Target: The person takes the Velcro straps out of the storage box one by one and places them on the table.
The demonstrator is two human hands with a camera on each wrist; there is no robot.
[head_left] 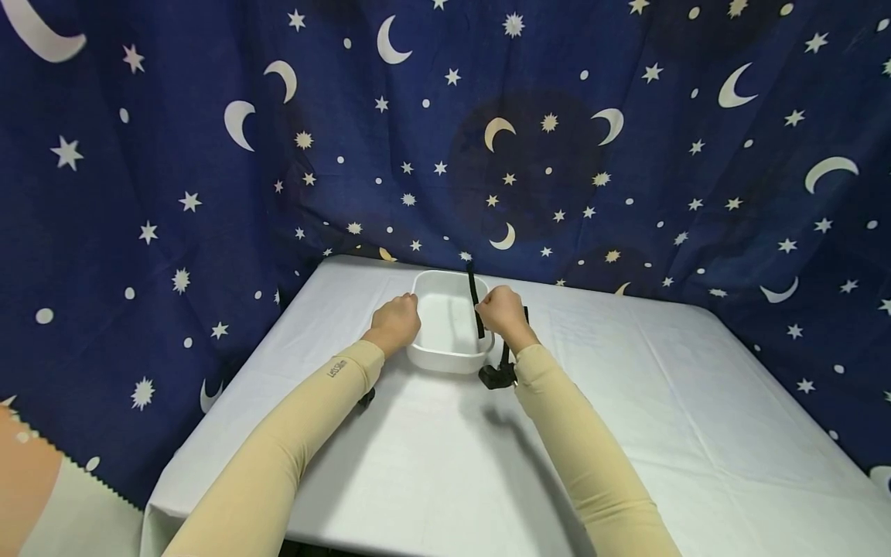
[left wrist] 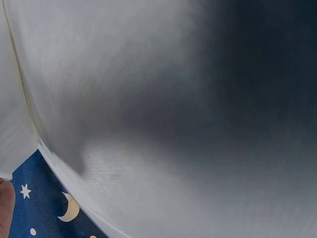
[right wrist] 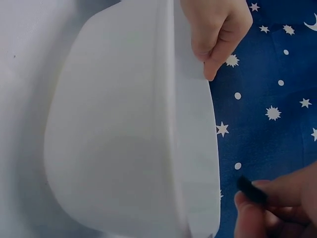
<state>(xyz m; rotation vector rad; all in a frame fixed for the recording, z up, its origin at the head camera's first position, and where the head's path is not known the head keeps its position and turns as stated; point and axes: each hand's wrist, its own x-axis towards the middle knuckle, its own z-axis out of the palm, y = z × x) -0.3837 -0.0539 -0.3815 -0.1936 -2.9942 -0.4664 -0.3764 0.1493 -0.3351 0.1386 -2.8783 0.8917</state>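
Observation:
A white rectangular basin (head_left: 445, 362) with rounded corners stands on the cloth-covered table. My left hand (head_left: 395, 319) pinches its left rim; in the right wrist view that left hand (right wrist: 218, 29) shows at the top with thumb and finger on the edge. Over the basin's right side, my right hand (head_left: 503, 309) pinches a narrow black strip (head_left: 474, 286), whose lower end overlaps the basin's inside. Up close in the right wrist view, one end of the black strip (right wrist: 251, 191) pokes out between thumb and finger. Only a bit of the left hand (left wrist: 6, 206) enters the left wrist view.
A white cloth (head_left: 696, 433) covers the table. Behind it hangs a dark blue curtain (head_left: 445, 116) with moons and stars. Black camera mounts (head_left: 497, 377) are strapped at the wrists, the right one close beside the basin. Beige sleeves (head_left: 292, 433) cover both forearms.

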